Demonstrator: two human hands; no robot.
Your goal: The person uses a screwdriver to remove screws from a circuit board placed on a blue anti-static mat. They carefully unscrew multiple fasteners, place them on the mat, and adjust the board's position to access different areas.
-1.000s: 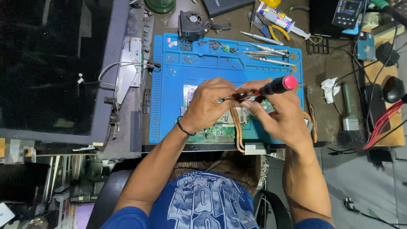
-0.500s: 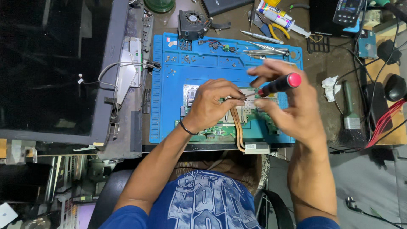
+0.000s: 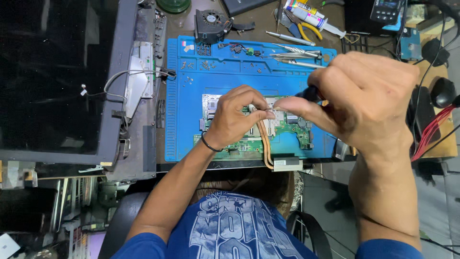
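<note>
Fingers of the left hand (image 3: 235, 120) pinch down on the green circuit board (image 3: 287, 129) near the blue mat's (image 3: 182, 96) front edge; right hand (image 3: 364, 96) wraps closed around a dark tool handle (image 3: 309, 92).

Cluttered brown workbench (image 3: 249, 21) under a blue repair mat (image 3: 184, 120) (black fan (image 3: 211, 23) beside it)

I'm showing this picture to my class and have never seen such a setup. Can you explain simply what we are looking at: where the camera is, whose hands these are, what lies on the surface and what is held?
The camera sits on a person's head and looks down at their own two bare hands. On the desk lies a blue work mat, and on it a green circuit board with a copper pipe. The left hand rests its fingertips on the board. The right hand, raised close to the camera, grips a dark tool handle, mostly hidden. Small screws, a small fan and an opened laptop casing lie around.
</note>
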